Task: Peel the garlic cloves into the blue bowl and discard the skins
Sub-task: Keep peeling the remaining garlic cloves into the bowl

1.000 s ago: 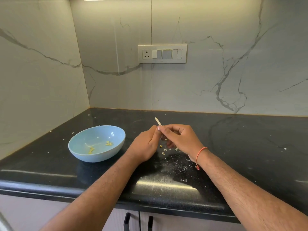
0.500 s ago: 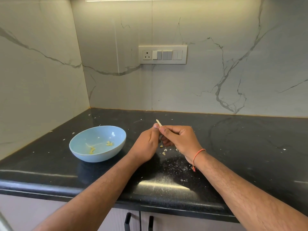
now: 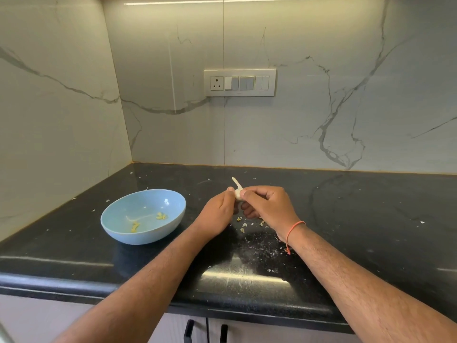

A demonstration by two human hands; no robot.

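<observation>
Black stone counter point(image 3: 371, 219), glossy, rounded front lip nearest the camera; two dark cabinet handles point(image 3: 205, 331) show just below the lip.

Both forearms cross the front edge and converge mid-counter. Orange thread point(image 3: 294, 230) around the right wrist.

Left hand point(image 3: 217, 214): fingers curled, thumb and fingertips pinching the garlic clove point(image 3: 238, 193) from the left. Right hand point(image 3: 269, 206): fingers curled, thumb and forefinger gripping the same clove from the right. Clove held above the counter between the two hands, pale, with a thin stem tip pointing up and away. How much skin remains on it, cannot tell.

Skin scraps point(image 3: 243, 226) lie on the counter directly under and just behind the hands; finer flecks spread toward the front edge below the right wrist.

Blue bowl point(image 3: 118, 229) sits left of the left hand, near it but apart, tilted slightly with its far rim higher. A few yellowish bits point(image 3: 160, 215) rest inside. Scattered flecks around it toward the left wall.

Open counter: broad stretch to the right of the right arm, and a band behind the hands up to the back wall. Left side is boxed in by the corner where the two marble-look walls point(image 3: 346, 82) meet.

Switch plate point(image 3: 239, 82) with socket is on the back wall, above the hands.
</observation>
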